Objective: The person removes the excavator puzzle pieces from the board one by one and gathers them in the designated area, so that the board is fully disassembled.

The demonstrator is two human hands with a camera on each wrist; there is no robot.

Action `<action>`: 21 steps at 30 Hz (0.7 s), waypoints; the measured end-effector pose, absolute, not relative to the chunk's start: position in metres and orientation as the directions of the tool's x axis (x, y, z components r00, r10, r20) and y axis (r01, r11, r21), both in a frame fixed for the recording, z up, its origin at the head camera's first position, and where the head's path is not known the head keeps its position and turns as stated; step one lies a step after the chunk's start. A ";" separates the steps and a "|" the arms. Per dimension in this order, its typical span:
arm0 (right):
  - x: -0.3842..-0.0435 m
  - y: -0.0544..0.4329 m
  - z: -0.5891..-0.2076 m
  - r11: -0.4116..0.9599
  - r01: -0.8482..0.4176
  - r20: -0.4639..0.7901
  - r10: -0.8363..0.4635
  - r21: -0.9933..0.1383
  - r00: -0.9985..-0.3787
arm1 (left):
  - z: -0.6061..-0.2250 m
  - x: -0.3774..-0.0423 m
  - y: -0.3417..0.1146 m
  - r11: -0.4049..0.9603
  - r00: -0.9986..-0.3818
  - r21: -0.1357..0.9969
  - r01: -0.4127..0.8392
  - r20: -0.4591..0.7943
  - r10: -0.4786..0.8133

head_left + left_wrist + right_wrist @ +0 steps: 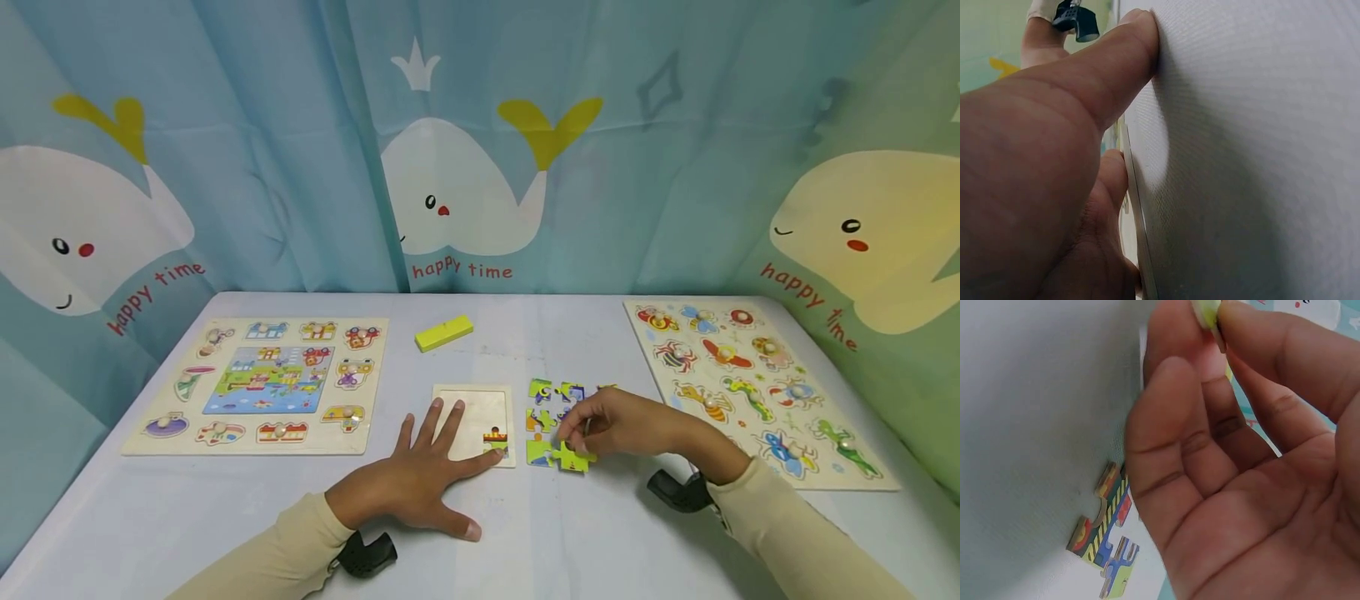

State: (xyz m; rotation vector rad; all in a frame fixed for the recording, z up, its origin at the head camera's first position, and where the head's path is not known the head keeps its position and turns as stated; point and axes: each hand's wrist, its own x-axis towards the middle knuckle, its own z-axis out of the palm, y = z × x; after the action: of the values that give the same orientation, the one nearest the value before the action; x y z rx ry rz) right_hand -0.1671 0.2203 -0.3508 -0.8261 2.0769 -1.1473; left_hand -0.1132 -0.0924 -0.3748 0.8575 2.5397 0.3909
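Note:
My left hand lies spread over a small wooden puzzle tray, fingers straight, thumb out on the cloth. A fitted piece with red and green print shows in the tray's lower right corner, by the left index fingertip. To the right of the tray, my right hand is over several loose jigsaw pieces. Between its thumb and finger it pinches a green jigsaw piece, mostly hidden in the right wrist view. Striped loose pieces lie below that hand.
A knob puzzle board with vehicles lies at the left, and an insect knob board at the right, near the right forearm. Behind the tray sits a yellow block. A whale-print curtain borders the table's far edge.

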 end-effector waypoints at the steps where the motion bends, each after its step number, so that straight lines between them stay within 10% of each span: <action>1: -0.167 0.221 -0.351 0.431 -0.224 -0.219 -0.762 -0.874 -0.609 | -0.375 -0.113 -0.093 0.769 -0.716 0.393 0.505 -0.307 0.627; 21: -0.168 0.222 -0.349 0.468 -0.277 -0.200 -0.740 -0.839 -0.642 | -0.374 -0.112 -0.092 0.769 -0.717 0.393 0.504 -0.305 0.626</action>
State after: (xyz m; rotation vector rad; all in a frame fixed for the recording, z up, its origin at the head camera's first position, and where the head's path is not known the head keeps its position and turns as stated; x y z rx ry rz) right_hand -0.1678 0.2219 -0.3489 -0.8420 2.1654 -1.0947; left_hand -0.1123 -0.0921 -0.3737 0.8562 2.5397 0.3941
